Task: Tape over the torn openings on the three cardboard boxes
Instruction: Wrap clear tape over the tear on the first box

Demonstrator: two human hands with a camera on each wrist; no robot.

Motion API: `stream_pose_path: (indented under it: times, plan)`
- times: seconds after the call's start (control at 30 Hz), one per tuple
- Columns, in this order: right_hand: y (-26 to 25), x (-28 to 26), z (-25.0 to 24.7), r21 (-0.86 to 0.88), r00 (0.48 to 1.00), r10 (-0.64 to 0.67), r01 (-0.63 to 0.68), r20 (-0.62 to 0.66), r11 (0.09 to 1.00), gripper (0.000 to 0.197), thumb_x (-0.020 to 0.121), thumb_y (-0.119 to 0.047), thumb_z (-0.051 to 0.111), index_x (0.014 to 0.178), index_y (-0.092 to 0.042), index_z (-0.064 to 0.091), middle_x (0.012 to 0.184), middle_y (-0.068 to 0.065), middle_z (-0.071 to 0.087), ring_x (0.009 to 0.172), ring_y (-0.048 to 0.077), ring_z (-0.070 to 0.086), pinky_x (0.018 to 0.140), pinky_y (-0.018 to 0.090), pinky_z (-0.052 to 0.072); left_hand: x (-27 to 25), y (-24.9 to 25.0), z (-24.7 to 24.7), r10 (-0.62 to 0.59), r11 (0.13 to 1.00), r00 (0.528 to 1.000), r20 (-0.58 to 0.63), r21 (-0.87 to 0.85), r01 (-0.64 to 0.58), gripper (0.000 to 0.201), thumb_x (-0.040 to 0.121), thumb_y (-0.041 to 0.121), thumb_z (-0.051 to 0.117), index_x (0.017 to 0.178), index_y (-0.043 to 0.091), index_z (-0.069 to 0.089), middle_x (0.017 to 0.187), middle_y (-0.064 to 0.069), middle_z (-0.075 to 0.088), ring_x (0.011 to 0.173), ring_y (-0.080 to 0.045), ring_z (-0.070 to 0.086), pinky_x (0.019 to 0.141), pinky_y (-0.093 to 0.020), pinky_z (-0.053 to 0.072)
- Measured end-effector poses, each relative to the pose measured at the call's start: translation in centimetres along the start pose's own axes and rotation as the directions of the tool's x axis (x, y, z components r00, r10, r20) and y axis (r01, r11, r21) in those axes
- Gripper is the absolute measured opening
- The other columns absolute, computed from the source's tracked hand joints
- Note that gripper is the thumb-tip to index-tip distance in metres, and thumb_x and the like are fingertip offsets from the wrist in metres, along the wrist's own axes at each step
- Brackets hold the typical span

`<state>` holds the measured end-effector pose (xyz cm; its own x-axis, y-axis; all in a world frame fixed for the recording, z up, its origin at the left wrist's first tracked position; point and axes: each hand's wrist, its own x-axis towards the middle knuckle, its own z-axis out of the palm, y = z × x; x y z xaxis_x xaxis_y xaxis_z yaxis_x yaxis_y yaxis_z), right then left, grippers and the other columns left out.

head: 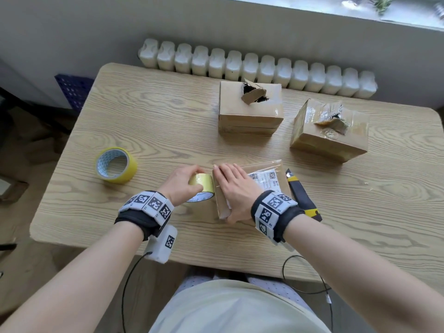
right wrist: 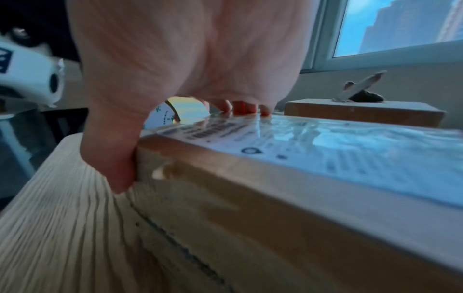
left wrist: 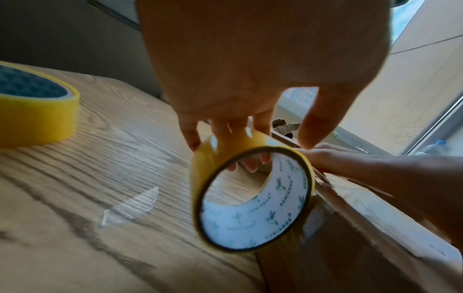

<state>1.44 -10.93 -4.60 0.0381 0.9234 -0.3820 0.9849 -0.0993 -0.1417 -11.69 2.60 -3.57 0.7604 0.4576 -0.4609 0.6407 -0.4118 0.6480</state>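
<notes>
A flat cardboard box (head: 266, 186) with a shipping label lies near the table's front middle. My right hand (head: 231, 186) lies flat on its left part, fingers straight, thumb against the near side (right wrist: 117, 168). My left hand (head: 182, 182) grips a clear-tape roll (head: 203, 187) standing on edge against the box's left side (left wrist: 250, 198). Two more boxes stand further back: one (head: 249, 109) with a torn hole in its top, and one (head: 329, 131) at the right with a torn, taped-up opening.
A second, yellow tape roll (head: 116, 165) lies flat at the left on the wooden table (head: 168, 121). A yellow-black utility knife (head: 301, 195) lies right of the flat box. A scrap of clear tape (left wrist: 130, 208) sticks to the table. A radiator runs behind the table.
</notes>
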Motion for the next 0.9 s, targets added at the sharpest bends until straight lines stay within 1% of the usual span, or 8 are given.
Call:
stream_pose_path:
  times: [0.1, 0.23, 0.37, 0.47, 0.6, 0.73, 0.8, 0.9]
  plan:
    - [0.7, -0.7, -1.2, 0.125, 0.996, 0.043, -0.033, -0.078, 0.992, 0.136, 0.052, -0.051, 0.080, 0.149, -0.002, -0.004, 0.151, 0.016, 0.015, 0.142, 0.029, 0.010, 0.119, 0.039, 0.001, -1.2, -0.7, -0.7, 0.039, 0.999, 0.996, -0.077, -0.024, -0.041, 0.065, 0.062, 0.022, 0.053, 0.127, 0.025, 0.041, 0.116, 0.000, 0.054, 0.101, -0.022, 0.055, 0.089, -0.038, 0.046]
    - [1.8, -1.6, -3.7, 0.375, 0.968, 0.110, -0.018, -0.226, 0.927, 0.136, 0.050, -0.041, 0.079, 0.150, -0.014, -0.009, 0.145, 0.013, 0.014, 0.140, 0.030, 0.012, 0.119, 0.042, -0.002, -0.8, 0.7, -2.7, 0.078, 0.996, 0.953, -0.292, -0.016, -0.086, 0.050, 0.082, 0.015, 0.062, 0.123, 0.026, 0.037, 0.101, -0.001, 0.059, 0.084, -0.027, 0.062, 0.076, -0.039, 0.051]
    - [2.2, -2.3, -6.0, 0.607, 0.917, 0.227, 0.020, -0.327, 0.794, 0.132, 0.052, -0.034, 0.078, 0.149, -0.025, -0.011, 0.145, 0.000, 0.006, 0.139, 0.026, 0.018, 0.110, 0.043, 0.031, 0.1, 5.3, -5.2, 0.170, 0.965, 0.840, -0.516, -0.087, -0.249, 0.046, 0.086, 0.003, 0.057, 0.129, 0.015, 0.045, 0.104, 0.000, 0.054, 0.080, -0.019, 0.055, 0.073, -0.026, 0.043]
    - [2.8, -2.6, -5.9, 0.697, 0.868, 0.321, 0.039, -0.379, 0.716, 0.134, 0.047, -0.056, 0.070, 0.149, -0.019, -0.009, 0.147, 0.005, 0.011, 0.141, 0.021, 0.015, 0.111, 0.042, 0.032, 1.0, 8.4, -5.6, 0.288, 0.935, 0.791, -0.540, -0.021, -0.354, 0.042, 0.083, -0.005, 0.055, 0.124, 0.005, 0.052, 0.112, -0.005, 0.053, 0.094, -0.012, 0.047, 0.081, -0.020, 0.041]
    - [3.7, -3.4, -4.4, 0.761, 0.856, 0.377, 0.029, -0.354, 0.648, 0.134, 0.044, -0.059, 0.071, 0.147, -0.003, 0.006, 0.142, 0.009, 0.019, 0.137, 0.023, 0.016, 0.114, 0.043, 0.026, 1.8, 10.6, -3.9, 0.366, 0.925, 0.826, -0.428, 0.069, -0.374, 0.039, 0.083, -0.004, 0.050, 0.121, 0.005, 0.051, 0.114, -0.010, 0.054, 0.096, -0.018, 0.049, 0.082, -0.030, 0.043]
    - [4.4, -4.3, -3.9, 0.829, 0.859, 0.431, -0.015, -0.276, 0.559, 0.140, 0.044, -0.043, 0.092, 0.146, -0.014, 0.000, 0.139, -0.006, 0.009, 0.138, 0.014, 0.011, 0.116, 0.032, 0.021, 2.1, 12.0, -2.0, 0.283, 0.957, 0.903, -0.325, 0.038, -0.286, 0.037, 0.086, 0.004, 0.046, 0.122, 0.011, 0.038, 0.094, -0.007, 0.053, 0.080, -0.027, 0.050, 0.066, -0.029, 0.032]
    - [4.7, -4.5, -3.7, 0.854, 0.855, 0.453, -0.024, -0.252, 0.519, 0.141, 0.045, -0.038, 0.094, 0.146, -0.018, -0.002, 0.138, -0.011, 0.006, 0.135, 0.008, 0.011, 0.113, 0.026, 0.019, 2.3, 12.7, -1.5, 0.245, 0.968, 0.921, -0.303, 0.026, -0.249, 0.037, 0.088, 0.007, 0.047, 0.123, 0.012, 0.036, 0.092, -0.007, 0.052, 0.079, -0.026, 0.048, 0.067, -0.029, 0.031]
    - [5.2, -5.2, -3.3, 0.853, 0.841, 0.462, -0.001, -0.282, 0.522, 0.131, 0.047, -0.042, 0.089, 0.144, -0.021, 0.004, 0.131, -0.014, 0.011, 0.134, 0.012, 0.017, 0.113, 0.028, 0.021, 2.1, 13.6, -0.9, 0.277, 0.961, 0.920, -0.279, 0.061, -0.271, 0.037, 0.088, 0.005, 0.047, 0.123, 0.013, 0.036, 0.096, -0.004, 0.051, 0.082, -0.023, 0.047, 0.070, -0.028, 0.032]
